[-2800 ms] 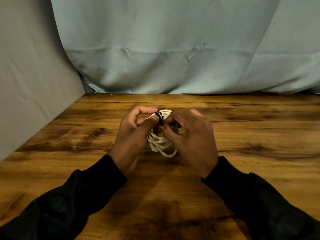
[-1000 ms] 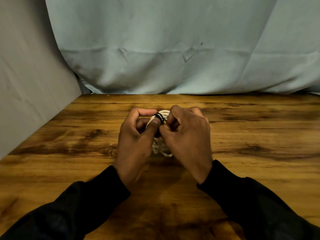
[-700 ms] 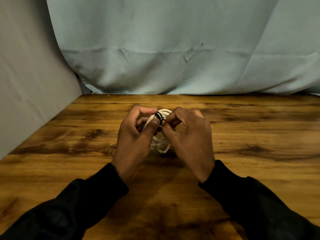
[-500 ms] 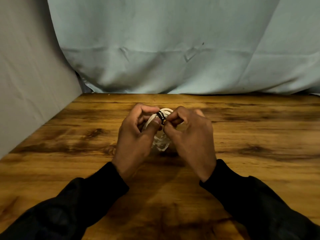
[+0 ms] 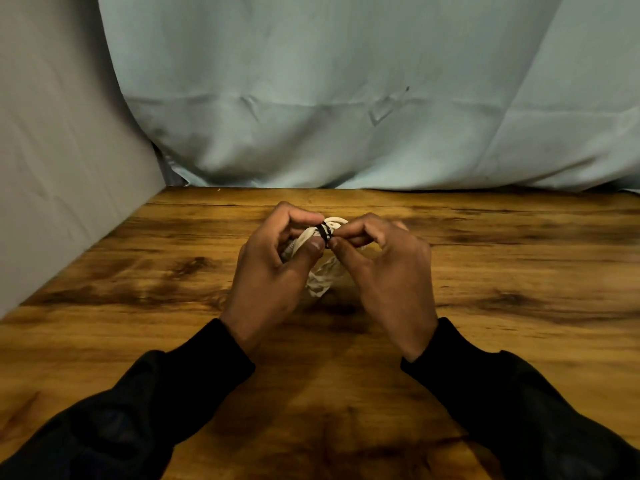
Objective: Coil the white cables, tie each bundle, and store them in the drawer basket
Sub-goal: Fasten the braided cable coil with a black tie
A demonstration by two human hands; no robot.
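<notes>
Left hand curls over the near-left side of the coil, thumb and forefinger pinched shut on the white loops just below a black tie that wraps the top of the bundle. Its black sleeve runs back to the lower left corner. At centre, the coil is held upright between both hands, just above the table; its lower loops hang in the gap between the palms, and whether they touch the wood cannot be told. Right hand meets the left at the tie, thumb and forefinger tips closed on it, the other fingers bent behind the coil. On the left a grey panel stands along the table edge; a pale blue cloth hangs across the back.
</notes>
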